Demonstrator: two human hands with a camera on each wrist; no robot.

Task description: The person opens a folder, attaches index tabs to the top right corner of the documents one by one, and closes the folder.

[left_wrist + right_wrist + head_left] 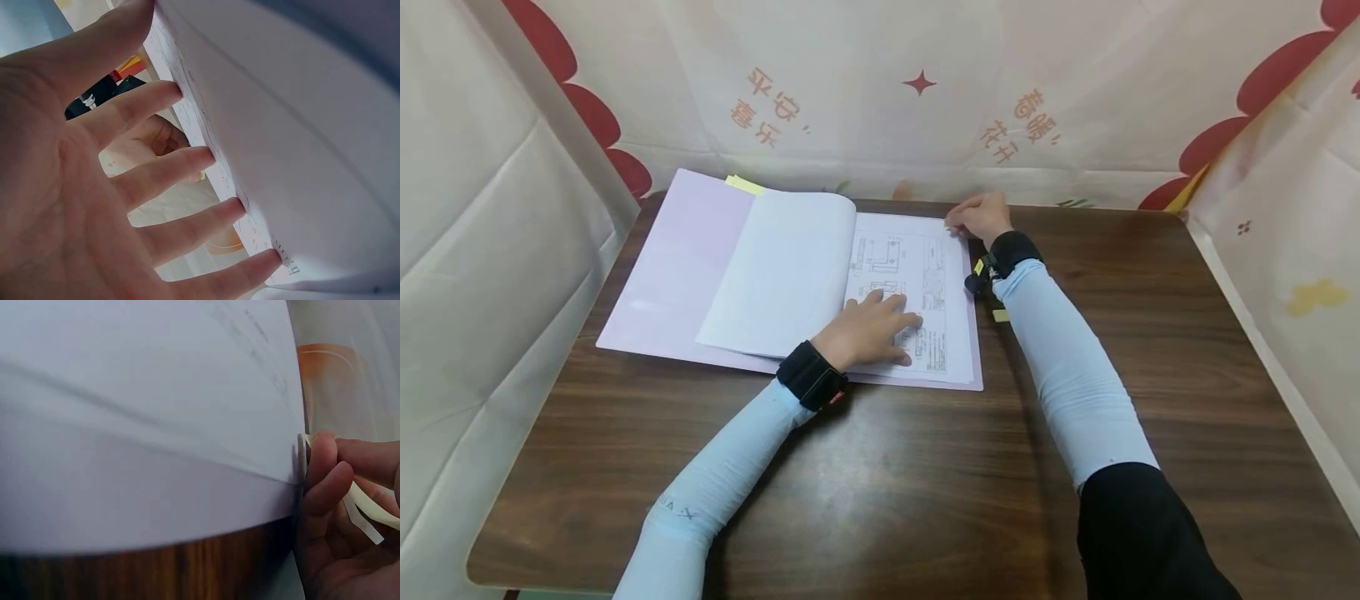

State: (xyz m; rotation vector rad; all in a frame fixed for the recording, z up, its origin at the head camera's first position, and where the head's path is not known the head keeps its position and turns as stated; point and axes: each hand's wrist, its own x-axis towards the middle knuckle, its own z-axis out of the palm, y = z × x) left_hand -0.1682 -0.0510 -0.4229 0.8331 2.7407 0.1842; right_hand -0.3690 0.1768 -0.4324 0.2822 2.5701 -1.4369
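A lilac folder (666, 283) lies spread on the table with white sheets in it. Its turned-over page (786, 267) curves to the left, and a sheet with line drawings (952, 333) faces up on the right. My left hand (874, 332) rests on that drawing sheet, fingers spread and fingertips touching the paper. At the sheet's top right corner is my right hand (985, 218). Its thumb and fingers are bent together at the paper's edge in the right wrist view, pinching a narrow pale yellow sticky tab (374, 511) that trails among the fingers.
A yellow sticky tab (747, 185) juts from the top of the turned pages. Another small yellow piece (1001, 316) lies just right of the folder, beside the right wrist. A printed curtain (865, 100) hangs behind the brown wooden table (880, 483) and at both sides.
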